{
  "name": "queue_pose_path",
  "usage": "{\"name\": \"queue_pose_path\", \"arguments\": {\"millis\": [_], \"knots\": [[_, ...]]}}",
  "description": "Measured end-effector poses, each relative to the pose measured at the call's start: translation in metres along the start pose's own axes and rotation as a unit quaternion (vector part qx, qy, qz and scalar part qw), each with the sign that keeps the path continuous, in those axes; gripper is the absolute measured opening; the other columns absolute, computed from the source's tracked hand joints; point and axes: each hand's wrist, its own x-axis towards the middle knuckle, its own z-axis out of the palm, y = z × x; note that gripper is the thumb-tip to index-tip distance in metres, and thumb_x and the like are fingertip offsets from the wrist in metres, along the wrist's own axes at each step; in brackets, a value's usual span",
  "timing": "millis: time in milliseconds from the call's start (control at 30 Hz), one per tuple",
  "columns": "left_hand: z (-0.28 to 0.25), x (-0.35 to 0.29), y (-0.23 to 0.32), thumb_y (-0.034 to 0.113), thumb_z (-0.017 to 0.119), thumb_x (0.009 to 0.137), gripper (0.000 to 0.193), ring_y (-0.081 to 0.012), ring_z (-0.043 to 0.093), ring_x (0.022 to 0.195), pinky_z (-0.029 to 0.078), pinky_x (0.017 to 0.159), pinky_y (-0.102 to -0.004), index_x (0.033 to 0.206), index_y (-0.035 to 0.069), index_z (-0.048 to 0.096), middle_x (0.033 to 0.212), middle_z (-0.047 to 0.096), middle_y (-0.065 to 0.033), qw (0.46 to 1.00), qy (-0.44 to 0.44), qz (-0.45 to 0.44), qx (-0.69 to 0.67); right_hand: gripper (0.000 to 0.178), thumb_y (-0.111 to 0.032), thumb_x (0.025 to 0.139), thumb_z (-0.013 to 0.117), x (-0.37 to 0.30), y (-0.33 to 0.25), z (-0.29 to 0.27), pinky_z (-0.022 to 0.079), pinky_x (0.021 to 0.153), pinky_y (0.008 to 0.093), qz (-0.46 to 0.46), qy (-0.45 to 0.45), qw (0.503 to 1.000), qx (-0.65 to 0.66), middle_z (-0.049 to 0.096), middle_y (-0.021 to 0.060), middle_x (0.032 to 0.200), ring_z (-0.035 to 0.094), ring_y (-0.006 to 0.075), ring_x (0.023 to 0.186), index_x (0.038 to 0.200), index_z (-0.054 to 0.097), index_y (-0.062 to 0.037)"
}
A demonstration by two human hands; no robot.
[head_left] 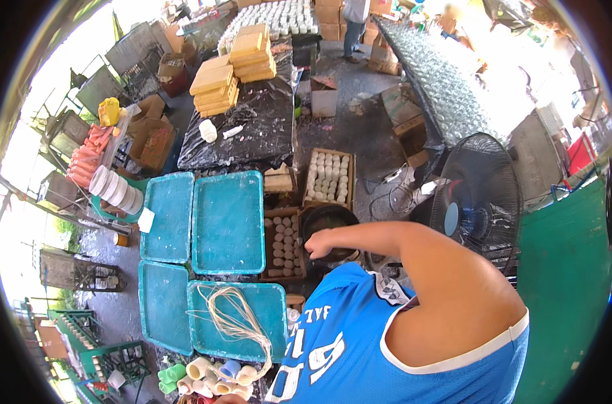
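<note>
My right arm reaches across to the left, and my right hand [317, 244] is at the near-left rim of a round black basin [340, 219]. Its fingers are curled closed; whatever they may hold is too small to make out. Just left of that hand, a box [271, 271] holds rows of round, pale pieces. At the bottom edge, a sliver of skin that looks like my left hand [230, 399] shows beside several coloured cup-like tubes [205, 370]; its fingers are hidden.
Teal trays [228, 222] lie to the left, one bearing a bundle of pale cords [235, 316]. Behind is a black-covered table [259, 128] with yellow stacked blocks [215, 84]. A large black fan [478, 202] stands at right. A person [355, 27] stands far back.
</note>
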Motion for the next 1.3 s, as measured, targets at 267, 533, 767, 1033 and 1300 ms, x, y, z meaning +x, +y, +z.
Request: {"name": "queue_pose_path", "arguments": {"millis": [267,533,767,1033,1300], "knots": [[0.007,0.033,-0.082,0.024,0.074,0.088,0.017,-0.0259,0.056,0.07,0.049,0.074,-0.0489,0.081,0.01,0.066,0.079,0.065,-0.0069,0.993,0.079,-0.084,0.037,0.037,-0.031,0.091,0.062,0.012,0.15,0.074,0.058,0.093,0.0521,0.275,0.161,0.931,0.179,0.077,0.0227,0.109,0.073,0.0396,0.108,0.107,0.08,-0.0024],[-0.049,0.049,-0.147,0.037,0.076,0.093,0.03,-0.0245,0.062,0.078,0.049,0.083,-0.0525,0.088,0.008,0.069,0.087,0.069,-0.0086,0.986,0.012,-0.102,-0.134,0.043,-0.043,0.093,0.062,-0.039,0.167,0.216,0.06,0.082,0.0518,0.327,0.174,0.899,0.235,0.077,0.0212,0.085,0.075,0.0415,0.085,0.087,0.079,-0.0039],[-0.109,0.068,-0.209,0.032,0.074,0.1,0.028,-0.0233,0.065,0.073,0.051,0.079,-0.0467,0.089,0.006,0.073,0.087,0.071,-0.0075,0.964,-0.063,-0.064,-0.249,0.038,-0.04,0.09,0.069,-0.121,0.119,0.218,0.057,0.092,0.05,0.468,0.318,0.712,0.416,0.076,0.0231,0.102,0.073,0.0405,0.103,0.097,0.076,-0.0034],[-0.129,0.091,-0.212,0.037,0.071,0.1,0.031,-0.0242,0.066,0.072,0.051,0.077,-0.046,0.089,0.008,0.072,0.088,0.071,-0.0064,0.953,-0.109,-0.077,-0.273,0.037,-0.033,0.091,0.074,-0.164,0.11,0.16,0.056,0.096,0.043,0.504,0.456,0.598,0.424,0.076,0.019,0.107,0.072,0.0356,0.106,0.114,0.072,-0.0038],[-0.155,0.115,-0.24,0.033,0.076,0.098,0.025,-0.0243,0.065,0.073,0.049,0.076,-0.0429,0.088,0.01,0.072,0.087,0.071,-0.0044,0.959,-0.035,-0.119,-0.253,0.037,-0.031,0.092,0.074,-0.157,0.165,0.121,0.056,0.094,0.041,0.492,0.429,0.625,0.429,0.076,0.0187,0.108,0.073,0.0325,0.103,0.116,0.072,-0.0032]]}}
